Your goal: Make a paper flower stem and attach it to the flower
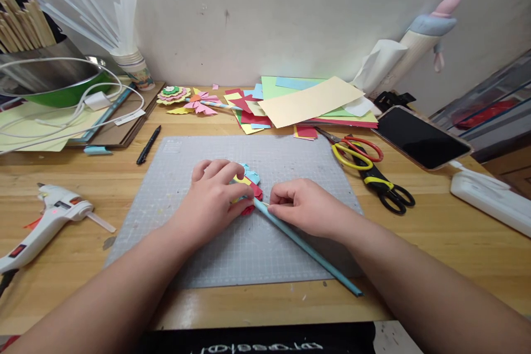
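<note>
A blue paper stick (pixel 305 246) slants across the grey cutting mat (pixel 215 265), its lower end past the mat's front edge. At its upper end is a paper flower (pixel 254 178) in blue, yellow and red, partly hidden by my fingers. My left hand (pixel 218 191) curls over the flower, thumb and fingertip pinched where flower and stick meet. Just right of that joint, my right hand (pixel 305 207) is closed, thumb against forefinger, on a thin pale strip (pixel 266 204) beside the stick. What the strip is made of I cannot make out.
A glue gun (pixel 53 221) lies at left, a black pen (pixel 148 145) above the mat's left corner. Red-and-yellow scissors (pixel 357 154) and black scissors (pixel 388 188) overlap the mat's right side. Behind are coloured paper sheets (pixel 311 102), finished paper flowers (pixel 199 102) and a phone (pixel 423 137).
</note>
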`<state>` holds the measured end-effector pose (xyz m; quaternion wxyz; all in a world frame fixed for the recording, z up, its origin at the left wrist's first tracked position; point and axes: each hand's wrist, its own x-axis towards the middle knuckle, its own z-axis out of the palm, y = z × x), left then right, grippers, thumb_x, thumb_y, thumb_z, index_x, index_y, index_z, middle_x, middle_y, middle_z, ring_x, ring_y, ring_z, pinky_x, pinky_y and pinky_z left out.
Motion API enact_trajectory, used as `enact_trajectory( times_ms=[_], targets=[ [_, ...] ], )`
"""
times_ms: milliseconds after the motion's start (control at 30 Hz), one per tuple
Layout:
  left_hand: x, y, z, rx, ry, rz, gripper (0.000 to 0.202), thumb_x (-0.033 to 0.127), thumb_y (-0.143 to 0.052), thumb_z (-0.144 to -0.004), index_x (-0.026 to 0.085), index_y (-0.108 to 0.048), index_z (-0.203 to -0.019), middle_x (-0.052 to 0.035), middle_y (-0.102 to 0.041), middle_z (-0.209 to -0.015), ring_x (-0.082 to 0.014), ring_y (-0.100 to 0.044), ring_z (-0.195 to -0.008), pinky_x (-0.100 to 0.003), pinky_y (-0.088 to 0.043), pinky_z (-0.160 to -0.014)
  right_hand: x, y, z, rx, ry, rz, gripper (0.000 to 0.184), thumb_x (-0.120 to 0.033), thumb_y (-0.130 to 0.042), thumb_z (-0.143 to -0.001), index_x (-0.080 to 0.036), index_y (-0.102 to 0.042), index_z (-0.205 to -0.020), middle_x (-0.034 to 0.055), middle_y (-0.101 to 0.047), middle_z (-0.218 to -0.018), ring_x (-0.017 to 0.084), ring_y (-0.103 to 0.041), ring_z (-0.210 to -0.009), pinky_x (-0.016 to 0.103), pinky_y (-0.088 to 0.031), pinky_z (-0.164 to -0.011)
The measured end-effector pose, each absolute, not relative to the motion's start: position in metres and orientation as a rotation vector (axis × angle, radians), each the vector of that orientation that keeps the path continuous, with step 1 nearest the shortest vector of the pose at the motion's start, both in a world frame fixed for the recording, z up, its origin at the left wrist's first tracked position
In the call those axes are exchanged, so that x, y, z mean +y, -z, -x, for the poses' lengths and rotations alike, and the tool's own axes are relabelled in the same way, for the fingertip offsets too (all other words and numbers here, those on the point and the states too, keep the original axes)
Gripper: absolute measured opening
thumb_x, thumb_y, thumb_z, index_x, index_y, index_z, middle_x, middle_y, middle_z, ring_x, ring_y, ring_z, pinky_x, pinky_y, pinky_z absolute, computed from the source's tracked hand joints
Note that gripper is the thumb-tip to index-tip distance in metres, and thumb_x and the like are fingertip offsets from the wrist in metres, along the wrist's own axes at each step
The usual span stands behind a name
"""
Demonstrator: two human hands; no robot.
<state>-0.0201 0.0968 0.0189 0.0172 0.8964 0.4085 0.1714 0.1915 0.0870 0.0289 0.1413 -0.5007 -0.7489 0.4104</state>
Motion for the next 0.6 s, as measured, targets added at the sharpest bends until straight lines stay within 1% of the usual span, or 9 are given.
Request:
enact_trajectory(
  times_ms=[133,233,333,600],
  targets=[
    [0.096,-0.019,0.019,1.285,-0.532,-2.811,0.006,0.033,-0.062,-0.084,0.031,-0.068,-0.082,-0.0008,-0.06,-0.103,-0.0235,-0.05,-0.105,-0.044,-0.03,-0.09,0.08,-0.032,-0.186,-2.279,-0.967,1.457,0.017,-0.013,-0.052,-0.079,-0.018,-0.052,-0.062,-0.0064,-0.048,-0.055,0.008,-0.042,-0.053,0.022,-0.025,-0.05],
    [0.094,-0.02,0.018,1.304,-0.538,-2.825,0.007,0.031,-0.061,-0.085,0.031,-0.068,-0.082,-0.0016,-0.059,-0.105,-0.024,-0.05,-0.106,-0.045,-0.03,-0.09,0.074,-0.032,-0.182,-2.394,-0.725,1.489,0.018,-0.015,-0.053,-0.08,-0.018,-0.052,-0.063,-0.0051,-0.05,-0.056,0.009,-0.041,-0.053,0.025,-0.021,-0.051],
    [0.093,-0.02,0.017,1.319,-0.543,-2.827,0.008,0.031,-0.061,-0.085,0.031,-0.068,-0.082,-0.0025,-0.059,-0.107,-0.0242,-0.05,-0.107,-0.046,-0.03,-0.092,0.068,-0.032,-0.179,-2.512,-0.529,1.51,0.018,-0.016,-0.053,-0.083,-0.018,-0.053,-0.065,-0.0028,-0.054,-0.059,0.011,-0.044,-0.056,0.027,-0.021,-0.052],
    [0.093,-0.019,0.018,1.302,-0.52,-2.825,0.009,0.031,-0.061,-0.085,0.031,-0.069,-0.084,-0.0031,-0.059,-0.111,-0.0249,-0.05,-0.108,-0.047,-0.03,-0.093,0.061,-0.033,-0.172,-2.631,-0.344,1.573,0.013,-0.022,-0.054,-0.087,-0.017,-0.058,-0.076,0.0023,-0.066,-0.071,0.016,-0.057,-0.061,0.029,-0.022,-0.051]
  ],
)
